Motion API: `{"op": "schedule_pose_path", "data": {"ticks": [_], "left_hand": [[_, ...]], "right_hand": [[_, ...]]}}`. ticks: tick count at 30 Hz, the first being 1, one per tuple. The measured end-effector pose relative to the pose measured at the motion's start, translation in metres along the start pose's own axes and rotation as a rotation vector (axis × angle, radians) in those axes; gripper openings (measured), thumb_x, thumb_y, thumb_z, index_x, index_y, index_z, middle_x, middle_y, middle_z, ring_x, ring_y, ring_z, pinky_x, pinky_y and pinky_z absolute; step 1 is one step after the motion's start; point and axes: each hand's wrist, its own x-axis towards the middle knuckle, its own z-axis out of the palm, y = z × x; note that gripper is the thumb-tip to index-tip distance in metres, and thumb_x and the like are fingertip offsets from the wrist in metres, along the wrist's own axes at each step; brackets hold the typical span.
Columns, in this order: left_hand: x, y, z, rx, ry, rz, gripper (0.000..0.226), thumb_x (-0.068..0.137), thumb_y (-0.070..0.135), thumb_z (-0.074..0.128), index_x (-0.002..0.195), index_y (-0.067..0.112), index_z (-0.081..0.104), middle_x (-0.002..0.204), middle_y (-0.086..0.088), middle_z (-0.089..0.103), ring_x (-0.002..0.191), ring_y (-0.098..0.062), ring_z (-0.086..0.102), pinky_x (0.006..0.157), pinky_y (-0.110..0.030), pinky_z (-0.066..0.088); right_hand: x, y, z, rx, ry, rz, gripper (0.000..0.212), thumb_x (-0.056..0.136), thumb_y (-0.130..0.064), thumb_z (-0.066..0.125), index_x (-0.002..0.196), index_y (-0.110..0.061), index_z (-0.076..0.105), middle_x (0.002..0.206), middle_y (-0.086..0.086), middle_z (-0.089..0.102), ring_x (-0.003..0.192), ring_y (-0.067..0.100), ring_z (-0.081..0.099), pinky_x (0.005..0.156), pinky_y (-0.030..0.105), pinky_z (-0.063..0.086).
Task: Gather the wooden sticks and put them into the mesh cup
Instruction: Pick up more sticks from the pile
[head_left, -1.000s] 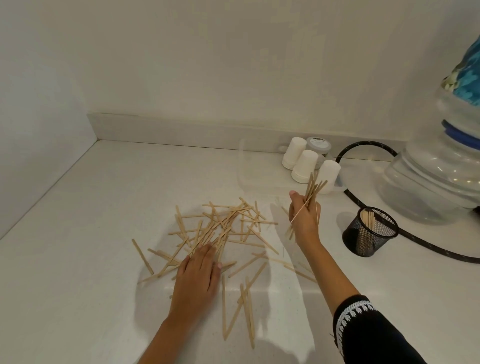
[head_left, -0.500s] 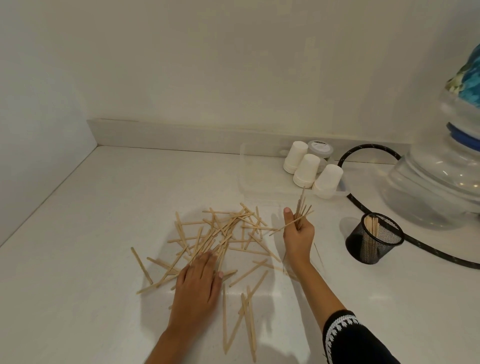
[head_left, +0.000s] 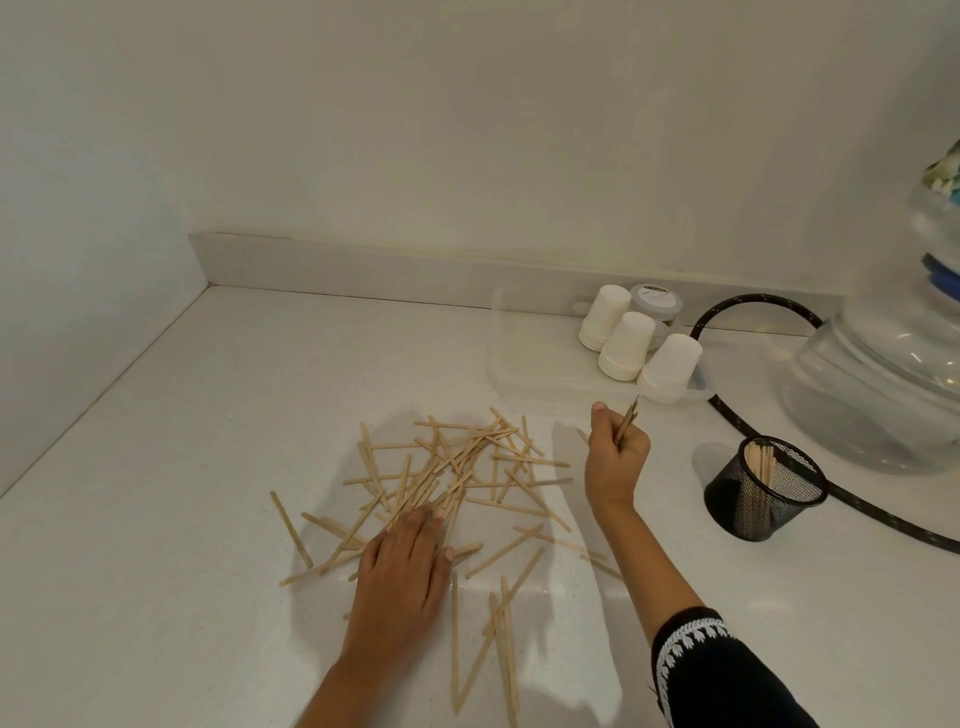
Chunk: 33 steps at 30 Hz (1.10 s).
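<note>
Several pale wooden sticks (head_left: 457, 473) lie scattered in a loose pile on the white counter (head_left: 182, 467). My left hand (head_left: 402, 577) rests flat on the near edge of the pile, fingers spread over a few sticks. My right hand (head_left: 615, 460) is raised to the right of the pile, closed around a small bundle of sticks (head_left: 629, 421) whose tips poke up past the fingers. The black mesh cup (head_left: 763, 491) stands to the right of that hand and holds a few upright sticks.
A clear plastic tray (head_left: 524, 353) at the back holds three upturned white paper cups (head_left: 628, 345) and a small lidded jar (head_left: 655, 301). A black cable (head_left: 727, 415) loops behind the mesh cup. A large clear water bottle (head_left: 883, 384) stands at the right.
My right hand has lowered slightly and drawn its sticks together into a tighter, more upright bundle. The left hand stays on the pile.
</note>
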Motion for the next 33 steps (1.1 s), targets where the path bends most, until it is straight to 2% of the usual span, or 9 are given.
{"op": "schedule_pose_path", "data": {"ticks": [7, 9, 13, 17, 20, 24, 27, 30, 33], "left_hand": [[-0.001, -0.001, 0.002, -0.025, 0.005, 0.000, 0.057, 0.097, 0.043, 0.017, 0.136, 0.018, 0.049, 0.144, 0.004, 0.045, 0.135, -0.012, 0.036, 0.111, -0.034, 0.020], [-0.001, -0.001, 0.001, -0.032, 0.025, -0.002, 0.054, 0.096, 0.040, 0.021, 0.132, 0.017, 0.053, 0.139, 0.003, 0.050, 0.132, -0.014, 0.041, 0.110, -0.037, 0.022], [0.001, 0.012, -0.002, -0.052, 0.126, 0.070, 0.043, 0.092, 0.034, 0.034, 0.119, 0.017, 0.063, 0.126, 0.003, 0.060, 0.121, -0.016, 0.053, 0.106, -0.040, 0.029], [0.011, 0.050, -0.007, -0.340, 0.065, 0.076, 0.037, 0.093, 0.052, 0.035, 0.107, 0.030, 0.062, 0.103, 0.019, 0.061, 0.097, 0.002, 0.056, 0.087, -0.026, 0.041], [0.022, 0.073, -0.006, -0.563, -0.080, 0.040, 0.040, 0.083, 0.071, 0.043, 0.093, 0.035, 0.059, 0.080, 0.017, 0.060, 0.073, -0.002, 0.057, 0.062, -0.017, 0.045], [0.033, 0.079, -0.001, -0.570, -0.049, 0.069, 0.029, 0.082, 0.061, 0.056, 0.078, 0.032, 0.054, 0.064, 0.012, 0.057, 0.060, -0.003, 0.053, 0.053, -0.021, 0.043], [0.040, 0.074, 0.000, -0.569, -0.020, 0.018, 0.022, 0.086, 0.047, 0.062, 0.085, 0.028, 0.050, 0.063, 0.007, 0.058, 0.057, -0.005, 0.053, 0.051, -0.022, 0.042], [0.047, 0.072, 0.000, -0.710, -0.057, -0.091, 0.032, 0.087, 0.033, 0.065, 0.109, 0.028, 0.041, 0.065, 0.002, 0.063, 0.052, -0.004, 0.055, 0.050, -0.023, 0.046], [0.048, 0.076, 0.004, -0.761, -0.154, -0.085, 0.029, 0.095, 0.017, 0.055, 0.121, 0.024, 0.044, 0.064, 0.004, 0.064, 0.046, -0.001, 0.053, 0.049, -0.020, 0.044]], "right_hand": [[-0.022, 0.010, -0.001, 0.006, 0.073, 0.022, 0.049, 0.087, -0.038, 0.053, 0.048, -0.026, 0.027, 0.045, -0.010, 0.024, 0.042, 0.008, 0.022, 0.043, 0.021, 0.021], [-0.020, 0.006, -0.002, 0.030, 0.092, 0.120, 0.050, 0.089, -0.037, 0.052, 0.050, -0.015, 0.030, 0.046, 0.002, 0.026, 0.041, 0.013, 0.025, 0.041, 0.023, 0.023], [-0.009, -0.009, -0.004, 0.374, 0.167, 0.422, 0.046, 0.091, -0.023, 0.051, 0.050, -0.022, 0.030, 0.041, -0.008, 0.026, 0.035, 0.008, 0.021, 0.036, 0.019, 0.021], [-0.012, -0.018, -0.006, 0.673, 0.202, 0.596, 0.045, 0.089, -0.022, 0.049, 0.051, -0.020, 0.024, 0.041, -0.005, 0.022, 0.034, 0.010, 0.017, 0.035, 0.018, 0.019], [-0.019, -0.024, -0.002, 0.752, 0.183, 0.625, 0.047, 0.090, -0.021, 0.047, 0.049, -0.020, 0.024, 0.039, -0.005, 0.021, 0.031, 0.010, 0.016, 0.035, 0.017, 0.019], [-0.022, -0.032, 0.001, 0.770, 0.165, 0.661, 0.048, 0.090, -0.021, 0.046, 0.048, -0.021, 0.025, 0.038, -0.006, 0.022, 0.028, 0.009, 0.017, 0.034, 0.016, 0.019], [-0.023, -0.033, -0.001, 0.845, 0.143, 0.743, 0.048, 0.090, -0.022, 0.047, 0.047, -0.021, 0.027, 0.038, -0.007, 0.022, 0.028, 0.008, 0.018, 0.033, 0.014, 0.019], [-0.026, -0.033, 0.000, 0.839, 0.106, 0.790, 0.049, 0.091, -0.023, 0.047, 0.046, -0.021, 0.029, 0.036, -0.007, 0.023, 0.027, 0.008, 0.019, 0.032, 0.014, 0.019], [-0.026, -0.035, 0.002, 0.782, 0.074, 0.769, 0.048, 0.092, -0.024, 0.048, 0.048, -0.020, 0.028, 0.037, -0.007, 0.023, 0.028, 0.008, 0.019, 0.031, 0.015, 0.018]]}}
